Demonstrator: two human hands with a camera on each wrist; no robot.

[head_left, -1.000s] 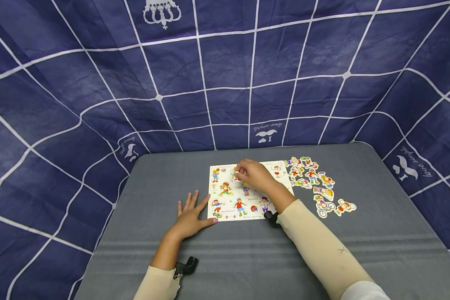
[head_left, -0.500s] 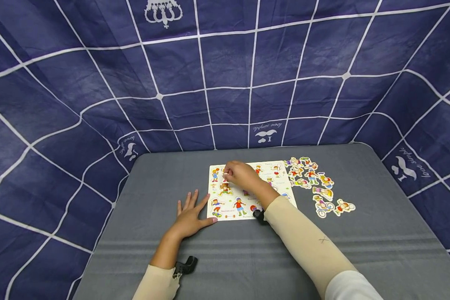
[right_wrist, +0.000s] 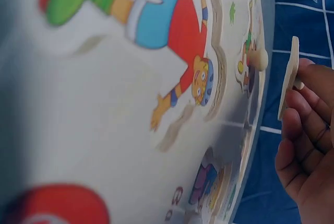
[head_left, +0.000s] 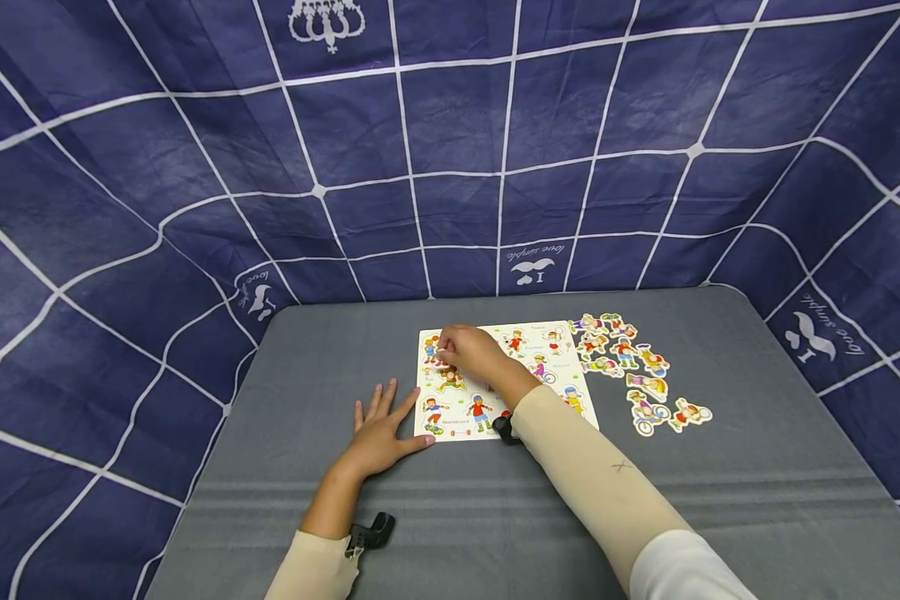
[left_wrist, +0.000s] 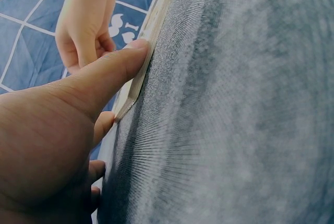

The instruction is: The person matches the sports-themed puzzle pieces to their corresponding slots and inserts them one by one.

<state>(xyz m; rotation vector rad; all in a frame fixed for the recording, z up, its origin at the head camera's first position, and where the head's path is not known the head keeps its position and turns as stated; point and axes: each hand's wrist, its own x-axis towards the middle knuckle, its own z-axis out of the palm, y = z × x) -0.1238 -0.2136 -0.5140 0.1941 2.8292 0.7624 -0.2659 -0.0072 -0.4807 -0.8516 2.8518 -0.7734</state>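
My right hand (head_left: 476,352) pinches a wooden puzzle piece (right_wrist: 290,78) by a small knob, over the upper left part of a white puzzle board (head_left: 457,412). In the right wrist view the piece is seen edge-on, apart from the board, its picture hidden. My left hand (head_left: 378,442) lies with fingers spread beside the board's left edge; its thumb (left_wrist: 125,62) touches the board's side. A piece with a wooden knob (right_wrist: 258,60) sits on the board, on the running child (head_left: 451,379). A skateboarding child and a roller-skating child (head_left: 480,412) are printed along the near edge.
Several loose puzzle pieces (head_left: 624,353) lie bunched right of the board. A cyclist piece (head_left: 647,412) and another figure piece (head_left: 690,414) lie nearer. Grey cloth (head_left: 495,517) covers the table; a blue gridded curtain (head_left: 450,208) rises behind and at both sides.
My right hand has moved left across the board with the pinched piece, uncovering the printed figures on the board's right. My left hand has stayed in place.
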